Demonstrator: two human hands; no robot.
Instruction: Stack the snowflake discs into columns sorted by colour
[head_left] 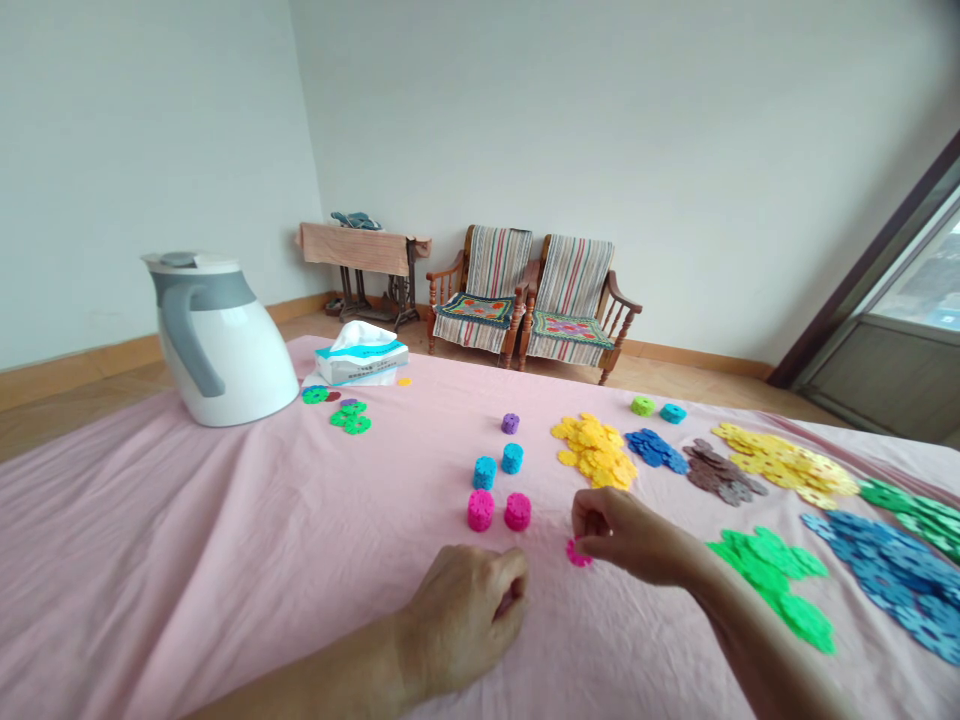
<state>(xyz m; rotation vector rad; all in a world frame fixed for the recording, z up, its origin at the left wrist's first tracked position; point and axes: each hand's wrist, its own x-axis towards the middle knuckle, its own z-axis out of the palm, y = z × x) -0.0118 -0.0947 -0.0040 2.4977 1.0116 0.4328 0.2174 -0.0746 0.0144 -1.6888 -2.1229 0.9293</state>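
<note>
While the left hand (472, 615) rests on the pink cloth (330, 540), its fingers curled inward in a loose fist that hides whether it holds anything, the right hand (611, 525) bends over the bench with its thumb and fingers drawn narrow at a pink disc (579, 553). That disc, flat and notched around its rim, lies at the right hand's 8 o'clock, partly covered by the thumb; whether it is pinched, I cannot tell.

At the left hand's 12 to 1 o'clock, 2 pink stacks (481, 510) stand side by side, squat cylinders with toothed edges. Just past them come 2 blue stacks (484, 473), then a small purple stack (510, 424).

From the right hand, a loose yellow heap (596, 450) sits at 12, a blue heap (656, 450) at 1, a brown heap (721, 472) at 2 and a glossy green heap (776, 580) near 4. The smooth, rounded white jug (247, 360) stands at the left hand's 10 o'clock; the soft, crinkled tissue pack (365, 365), at 11.
</note>
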